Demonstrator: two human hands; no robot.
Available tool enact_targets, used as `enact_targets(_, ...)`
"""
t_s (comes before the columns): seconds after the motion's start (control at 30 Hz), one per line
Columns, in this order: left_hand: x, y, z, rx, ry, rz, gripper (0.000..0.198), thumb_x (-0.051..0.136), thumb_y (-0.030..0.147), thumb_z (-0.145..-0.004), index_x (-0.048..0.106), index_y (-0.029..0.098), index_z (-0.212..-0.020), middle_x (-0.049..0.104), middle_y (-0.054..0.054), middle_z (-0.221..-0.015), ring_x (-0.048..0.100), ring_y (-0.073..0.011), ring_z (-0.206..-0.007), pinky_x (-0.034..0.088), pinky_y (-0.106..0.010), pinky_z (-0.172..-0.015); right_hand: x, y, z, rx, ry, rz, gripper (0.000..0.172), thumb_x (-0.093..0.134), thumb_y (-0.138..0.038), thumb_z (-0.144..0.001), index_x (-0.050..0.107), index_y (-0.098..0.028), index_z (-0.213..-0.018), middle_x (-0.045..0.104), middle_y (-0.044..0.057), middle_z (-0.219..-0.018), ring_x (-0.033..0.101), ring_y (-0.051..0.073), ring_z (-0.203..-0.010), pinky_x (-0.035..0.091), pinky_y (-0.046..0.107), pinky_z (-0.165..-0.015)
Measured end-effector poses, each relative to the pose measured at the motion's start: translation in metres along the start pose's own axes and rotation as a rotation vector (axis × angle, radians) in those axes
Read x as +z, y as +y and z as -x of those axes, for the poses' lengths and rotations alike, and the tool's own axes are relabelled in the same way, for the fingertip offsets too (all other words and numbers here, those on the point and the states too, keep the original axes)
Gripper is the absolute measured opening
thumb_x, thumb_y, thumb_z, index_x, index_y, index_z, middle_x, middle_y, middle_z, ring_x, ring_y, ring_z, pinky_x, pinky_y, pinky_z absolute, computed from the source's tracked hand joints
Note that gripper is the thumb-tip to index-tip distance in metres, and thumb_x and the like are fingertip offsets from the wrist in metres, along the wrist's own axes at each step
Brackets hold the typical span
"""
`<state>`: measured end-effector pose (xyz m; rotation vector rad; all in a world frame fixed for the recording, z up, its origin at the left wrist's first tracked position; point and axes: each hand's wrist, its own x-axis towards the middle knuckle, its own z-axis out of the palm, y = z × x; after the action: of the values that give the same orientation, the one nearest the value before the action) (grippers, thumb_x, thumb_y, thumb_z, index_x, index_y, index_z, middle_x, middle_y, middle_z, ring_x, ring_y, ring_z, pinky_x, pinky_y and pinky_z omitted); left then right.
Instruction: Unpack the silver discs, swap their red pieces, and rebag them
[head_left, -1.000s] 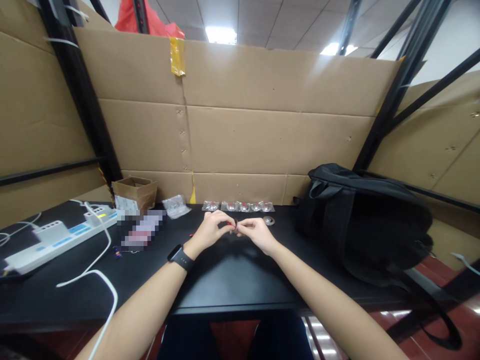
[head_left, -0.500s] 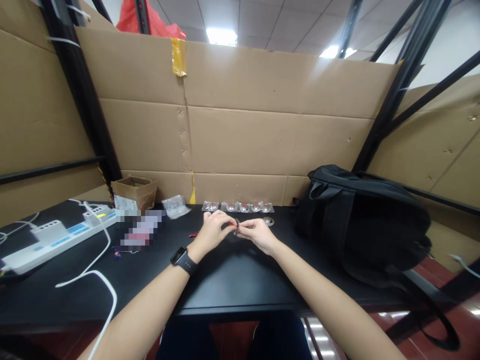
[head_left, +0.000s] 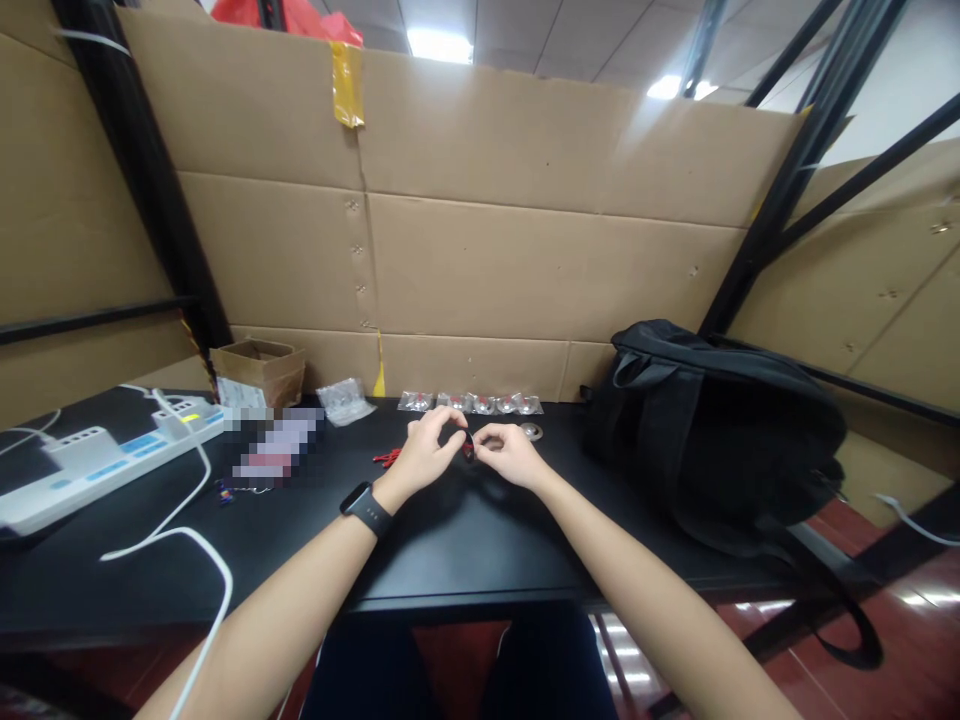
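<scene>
My right hand (head_left: 514, 455) pinches the edge of a small, dark, round piece (head_left: 469, 446) with a bit of red on it, held up above the black table. What kind of thing it is I cannot make out. From the other side, my left hand (head_left: 431, 450), with a black watch on the wrist, curls its thumb and forefinger around the same piece. Beside the left hand lies a small bundle of red strings (head_left: 388, 457). A flat metal-looking ring (head_left: 532, 431) rests beyond my right hand. Several small clear packets (head_left: 484, 404) with round things and red marks line the back.
A black backpack (head_left: 720, 440) fills the table's right side. To the left are a white power strip (head_left: 112, 460) with a loose white cable (head_left: 214, 560), an open cardboard box (head_left: 262, 375) and a clear plastic bag (head_left: 345, 402). Cardboard walls (head_left: 480, 260) enclose the back and sides.
My fingers have shifted around the small piece, with the left forefinger and thumb wider apart. More of the red strings now shows beside my left hand. The view has tilted slightly downward.
</scene>
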<state>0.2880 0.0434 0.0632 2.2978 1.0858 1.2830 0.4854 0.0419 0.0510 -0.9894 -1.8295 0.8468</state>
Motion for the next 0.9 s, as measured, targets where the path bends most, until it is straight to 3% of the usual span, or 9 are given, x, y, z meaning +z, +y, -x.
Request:
enact_targets(0.13,0.008,-0.003,0.000,-0.063,-0.056,0.166,0.022,0.049,0.038,-0.095,0.064,0.024,-0.101,0.070,-0.002,-0.105,0.063,-0.0189,-0.102,0.046,-0.032,-0.095,-0.004,-0.004,0.001,-0.203,0.013,0.233,0.009,0.065,-0.014,-0.075,0.073,-0.019,-0.074,0.072,0.004,-0.087,0.066,0.018,-0.079,0.051,0.028,-0.072)
enact_targets(0.33,0.015,-0.004,0.003,-0.160,-0.154,0.308,0.032,0.055,0.040,-0.092,0.057,0.023,-0.120,0.072,-0.006,-0.107,0.069,-0.0193,-0.097,0.053,-0.031,-0.086,-0.009,-0.009,0.002,-0.292,0.013,0.355,0.009,0.069,-0.019,-0.078,0.077,-0.023,-0.076,0.068,0.004,-0.090,0.063,0.017,-0.080,0.048,0.029,-0.073)
enact_targets(0.43,0.012,-0.003,0.004,-0.126,-0.223,0.246,0.030,0.059,0.034,-0.089,0.061,0.025,-0.116,0.075,-0.002,-0.099,0.070,-0.0188,-0.090,0.053,-0.031,-0.084,-0.013,-0.010,0.002,-0.294,0.047,0.394,0.005,0.073,-0.021,-0.075,0.077,-0.023,-0.073,0.063,0.003,-0.089,0.061,0.016,-0.079,0.047,0.029,-0.071)
enact_targets(0.63,0.008,0.000,0.002,-0.019,-0.278,0.026,0.015,0.063,0.035,-0.084,0.077,0.030,-0.084,0.077,0.001,-0.095,0.068,-0.0214,-0.098,0.046,-0.034,-0.096,-0.021,-0.014,0.003,-0.304,0.074,0.400,0.008,0.072,-0.014,-0.071,0.076,-0.021,-0.069,0.059,0.003,-0.093,0.059,0.015,-0.080,0.045,0.027,-0.068)
enact_targets(0.9,0.003,-0.005,0.001,-0.086,-0.144,-0.138,0.012,0.069,0.038,-0.082,0.079,0.033,-0.083,0.074,-0.002,-0.106,0.058,-0.0273,-0.111,0.038,-0.043,-0.095,-0.031,-0.011,-0.002,-0.249,0.092,0.339,0.007,0.066,-0.022,-0.079,0.073,-0.021,-0.078,0.064,0.004,-0.087,0.060,0.015,-0.074,0.046,0.026,-0.064)
